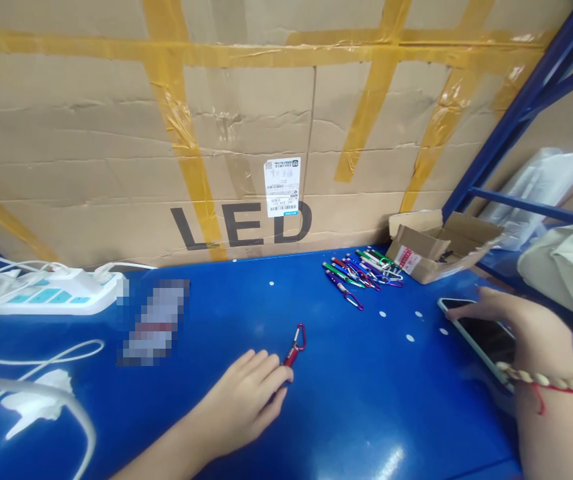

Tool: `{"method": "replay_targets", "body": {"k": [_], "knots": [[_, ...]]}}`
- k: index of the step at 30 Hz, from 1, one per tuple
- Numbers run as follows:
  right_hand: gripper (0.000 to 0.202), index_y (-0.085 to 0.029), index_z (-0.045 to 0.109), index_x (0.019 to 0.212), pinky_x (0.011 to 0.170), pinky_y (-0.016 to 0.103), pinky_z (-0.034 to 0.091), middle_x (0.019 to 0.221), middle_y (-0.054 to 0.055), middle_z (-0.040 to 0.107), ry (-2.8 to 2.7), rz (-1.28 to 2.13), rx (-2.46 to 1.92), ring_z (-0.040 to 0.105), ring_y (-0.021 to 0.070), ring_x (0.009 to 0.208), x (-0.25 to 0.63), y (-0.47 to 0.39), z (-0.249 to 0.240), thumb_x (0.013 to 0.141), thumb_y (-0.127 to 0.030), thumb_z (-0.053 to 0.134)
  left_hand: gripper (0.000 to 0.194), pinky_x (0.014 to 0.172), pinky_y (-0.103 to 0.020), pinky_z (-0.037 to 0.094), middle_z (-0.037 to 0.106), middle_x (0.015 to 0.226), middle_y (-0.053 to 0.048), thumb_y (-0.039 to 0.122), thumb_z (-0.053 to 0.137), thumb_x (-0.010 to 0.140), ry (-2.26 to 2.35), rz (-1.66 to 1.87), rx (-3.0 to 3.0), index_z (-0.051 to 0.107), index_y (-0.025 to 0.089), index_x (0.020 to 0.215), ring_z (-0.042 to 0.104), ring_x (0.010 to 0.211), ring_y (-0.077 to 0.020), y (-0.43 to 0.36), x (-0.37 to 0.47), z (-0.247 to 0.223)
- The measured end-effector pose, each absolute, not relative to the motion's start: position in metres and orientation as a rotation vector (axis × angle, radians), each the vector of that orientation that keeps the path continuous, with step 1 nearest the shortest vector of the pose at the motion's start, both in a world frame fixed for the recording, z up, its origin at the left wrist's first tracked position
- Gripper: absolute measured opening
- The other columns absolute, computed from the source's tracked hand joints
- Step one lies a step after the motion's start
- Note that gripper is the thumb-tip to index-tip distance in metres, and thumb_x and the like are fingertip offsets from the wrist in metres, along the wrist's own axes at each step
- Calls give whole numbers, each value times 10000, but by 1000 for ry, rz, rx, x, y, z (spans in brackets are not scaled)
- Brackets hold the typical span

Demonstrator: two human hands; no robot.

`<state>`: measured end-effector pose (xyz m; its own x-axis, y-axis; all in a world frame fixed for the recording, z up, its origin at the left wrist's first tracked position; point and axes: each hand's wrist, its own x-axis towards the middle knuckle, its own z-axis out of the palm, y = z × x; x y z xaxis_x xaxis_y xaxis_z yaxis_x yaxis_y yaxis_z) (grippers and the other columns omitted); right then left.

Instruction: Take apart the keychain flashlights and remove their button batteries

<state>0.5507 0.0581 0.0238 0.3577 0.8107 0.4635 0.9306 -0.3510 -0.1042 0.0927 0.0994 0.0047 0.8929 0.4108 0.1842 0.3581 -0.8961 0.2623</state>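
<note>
My left hand (251,400) is closed on the lower end of a small red carabiner flashlight (294,350), whose clip points away from me over the blue table (346,373). At the right, my right hand (521,320) reaches over a phone (486,337) in a pale green case, its thumb side at the phone's upper left edge; the other fingers are mostly hidden. A beaded bracelet with red string is on the right wrist. Beyond, a pile of similar coloured carabiner pieces (364,270) lies near the back of the table.
An open small carton (436,250) stands at the back right, by a blue metal rack (511,120). A large taped cardboard box (246,133) walls off the back. Left are a white power strip (61,297), cables, a crumpled tissue (41,400) and a pixelated flat item (156,323).
</note>
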Motion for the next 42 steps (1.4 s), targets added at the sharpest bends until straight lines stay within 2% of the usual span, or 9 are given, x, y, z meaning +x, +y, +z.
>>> {"method": "replay_targets", "body": {"k": [2, 4, 10, 17, 22, 28, 35, 39, 42], "knots": [[181, -213, 609, 609, 543, 358, 443, 632, 172, 639, -1146, 17, -2755, 637, 259, 618, 542, 57, 28, 596, -356, 719, 190, 813, -370, 435, 596, 883, -24, 122, 361, 920, 580, 341, 2835, 507, 205, 1009, 556, 801, -202, 100, 93, 4], [332, -128, 651, 836, 563, 354, 457, 740, 204, 666, -1066, 123, -2829, 661, 292, 694, 530, 62, 30, 615, -367, 717, 185, 814, -376, 439, 594, 879, -22, 122, 362, 919, 577, 337, 2832, 501, 208, 1005, 559, 799, -202, 100, 93, 4], [783, -96, 460, 1258, 668, 377, 472, 1086, 248, 623, -1106, 186, -2844, 614, 374, 985, 497, 79, 29, 623, -477, 713, 181, 846, -389, 438, 595, 895, -16, 120, 367, 916, 601, 322, 2802, 490, 219, 1003, 566, 812, -198, 100, 93, 4], [719, -159, 465, 1248, 733, 424, 472, 1087, 236, 620, -1284, 151, -2753, 601, 370, 1008, 464, 85, 26, 692, -596, 599, 180, 813, -357, 434, 594, 873, -16, 126, 367, 916, 612, 365, 2795, 500, 224, 987, 553, 779, -189, 100, 93, 1], [854, -120, 385, 1337, 781, 435, 475, 1100, 215, 630, -1333, 101, -2727, 597, 392, 1028, 443, 92, 23, 680, -614, 614, 186, 822, -364, 435, 601, 893, -18, 129, 364, 918, 604, 339, 2798, 502, 223, 999, 565, 805, -195, 100, 93, 3], [816, -67, 400, 1331, 752, 472, 491, 1059, 249, 643, -1310, 123, -2705, 628, 397, 972, 450, 93, 19, 821, -700, 329, 180, 825, -377, 438, 597, 885, -12, 133, 361, 921, 604, 333, 2803, 500, 222, 994, 563, 798, -197, 101, 94, 4], [718, -124, 528, 1195, 680, 443, 514, 973, 206, 675, -1349, 179, -2669, 649, 380, 891, 467, 90, 12, 742, -680, 508, 188, 807, -368, 434, 595, 881, -17, 132, 358, 920, 590, 336, 2813, 505, 217, 1001, 558, 801, -201, 101, 94, 4], [810, -130, 464, 1281, 794, 454, 491, 1110, 208, 618, -1411, 121, -2599, 606, 369, 1009, 453, 93, 11, 752, -741, 416, 191, 780, -346, 427, 593, 862, -14, 122, 361, 916, 578, 345, 2822, 509, 214, 995, 544, 779, -194, 99, 94, 6], [807, -148, 457, 1301, 864, 467, 458, 1182, 197, 574, -1460, 84, -2576, 556, 374, 1087, 441, 95, 11, 710, -693, 528, 190, 767, -339, 423, 589, 854, -12, 120, 363, 915, 581, 344, 2826, 510, 212, 992, 538, 776, -193, 99, 94, 7]]}}
